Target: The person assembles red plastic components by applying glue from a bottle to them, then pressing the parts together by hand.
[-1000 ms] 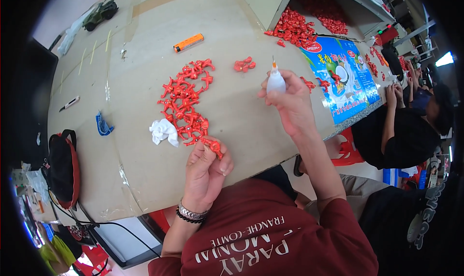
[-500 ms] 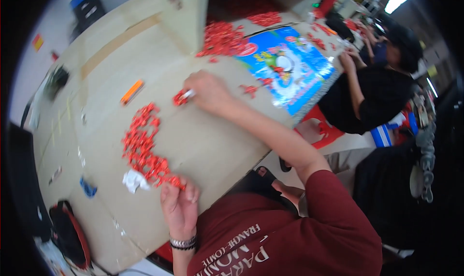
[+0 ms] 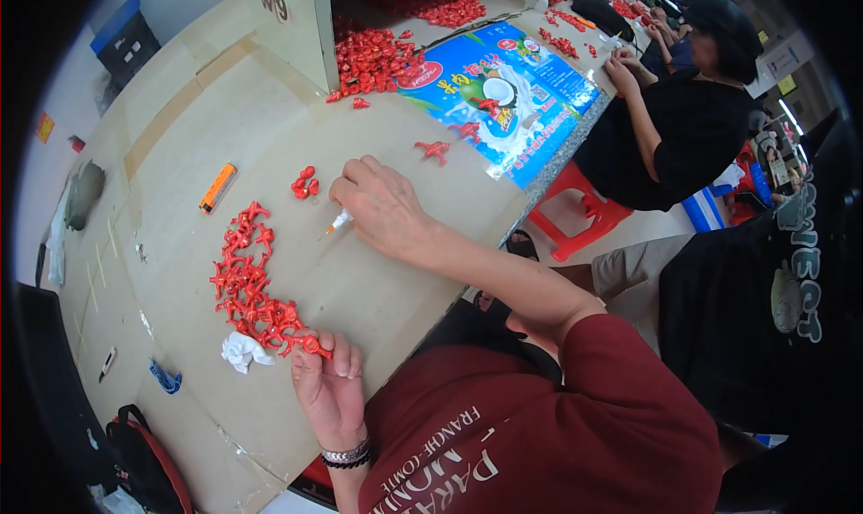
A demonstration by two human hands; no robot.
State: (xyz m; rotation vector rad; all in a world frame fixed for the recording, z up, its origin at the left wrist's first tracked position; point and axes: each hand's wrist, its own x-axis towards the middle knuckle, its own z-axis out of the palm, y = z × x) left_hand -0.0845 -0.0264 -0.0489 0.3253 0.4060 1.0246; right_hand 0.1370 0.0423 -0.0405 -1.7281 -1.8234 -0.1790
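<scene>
Left hand (image 3: 331, 390), lower centre of frame: thumb and fingers nearly closed, red toy piece (image 3: 314, 346) pinched between. Crumpled white tissue (image 3: 244, 351) seen at lower left, just beside pile of red toys (image 3: 244, 280), left of centre. Right hand (image 3: 387, 210), centre: fingers curled, small white bottle (image 3: 342, 218) gripped, orange tip pointed down-left. Red parts (image 3: 302, 188) clustered nearby; orange block (image 3: 217, 188) laid farther left. Blue printed sheet (image 3: 449, 55) spread upper right of centre. Heap of red pieces (image 3: 369, 62) seen upper centre.

The red pieces (image 3: 270, 313) look glossy plastic, the tabletop (image 3: 175, 262) smooth and matt.
</scene>
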